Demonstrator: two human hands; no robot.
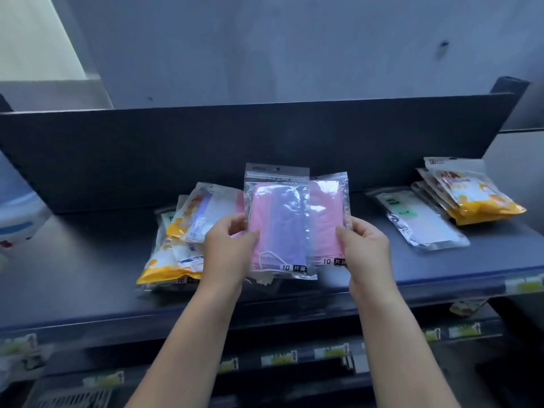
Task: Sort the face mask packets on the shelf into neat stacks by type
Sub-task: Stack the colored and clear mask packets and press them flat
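Nearest the camera, blurred price labels lined the lower shelf rails. Above them, the left hand gripped the left edge of a clear zip packet of pink and lilac masks, thumb on its front, a white ear loop showing near the bottom beside a black "10" label. The right hand pinched the right edge of a second clear packet of pink masks, tucked partly behind the first. Both packets were held upright over the middle of the dark shelf. Behind the left hand lay a loose pile of yellow-bottomed and clear packets. To the right lay a clear packet of white masks, with a slanted stack of yellow-bottomed packets just beyond it. The dark back panel rose behind.
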